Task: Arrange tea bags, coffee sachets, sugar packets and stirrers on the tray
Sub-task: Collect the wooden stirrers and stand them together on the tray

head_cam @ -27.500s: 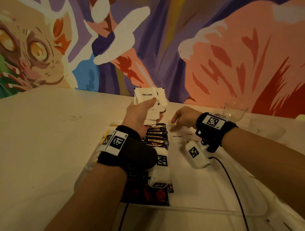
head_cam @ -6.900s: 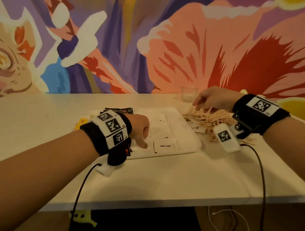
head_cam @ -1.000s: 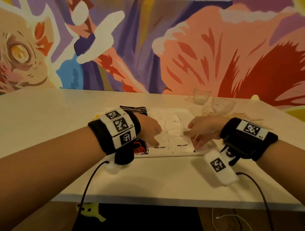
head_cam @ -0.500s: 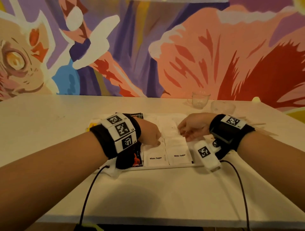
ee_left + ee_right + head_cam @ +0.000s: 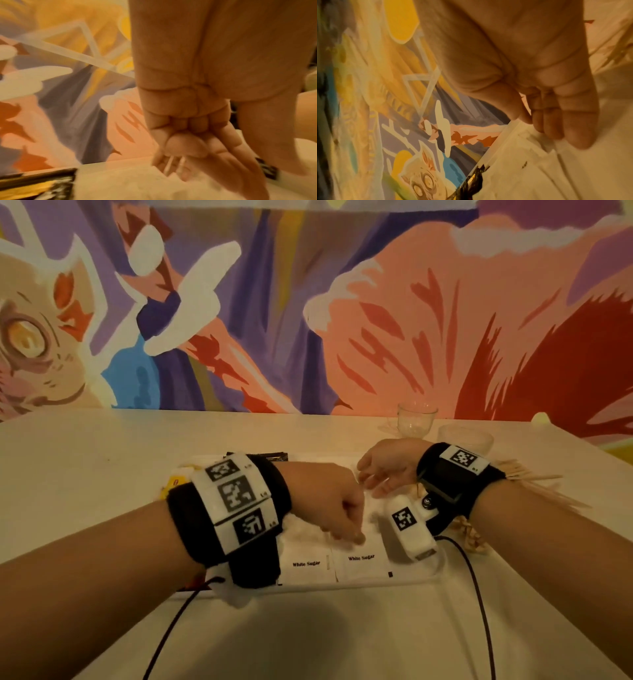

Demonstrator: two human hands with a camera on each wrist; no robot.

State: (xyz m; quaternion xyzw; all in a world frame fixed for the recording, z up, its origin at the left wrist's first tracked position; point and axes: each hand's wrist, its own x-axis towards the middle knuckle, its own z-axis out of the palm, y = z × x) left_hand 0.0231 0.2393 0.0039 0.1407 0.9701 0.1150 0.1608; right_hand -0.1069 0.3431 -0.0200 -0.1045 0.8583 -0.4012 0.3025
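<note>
A white tray (image 5: 346,586) lies on the table with rows of white sugar packets (image 5: 361,558) in its middle. Dark coffee sachets (image 5: 271,456) line its left side, with yellow tea bags (image 5: 175,483) at the far left. My left hand (image 5: 337,508) has most fingers curled into the palm (image 5: 185,121). Its extended fingertip presses on a packet just behind the nearest ones. My right hand (image 5: 385,474) hovers over the far packets, its loosely bent fingers (image 5: 556,121) touching the sugar packets (image 5: 547,169). Wooden stirrers (image 5: 534,486) lie in a heap on the table right of the tray.
Two clear glass cups (image 5: 416,419) (image 5: 466,438) stand at the back right near the painted wall. Cables run from both wrist units across the bare near part of the table (image 5: 342,638). The coffee sachets (image 5: 471,182) border the packets in the right wrist view.
My left hand has shifted right and nearer, onto the packets just behind the front row. My right hand stays over the far packets, fingers now looser.
</note>
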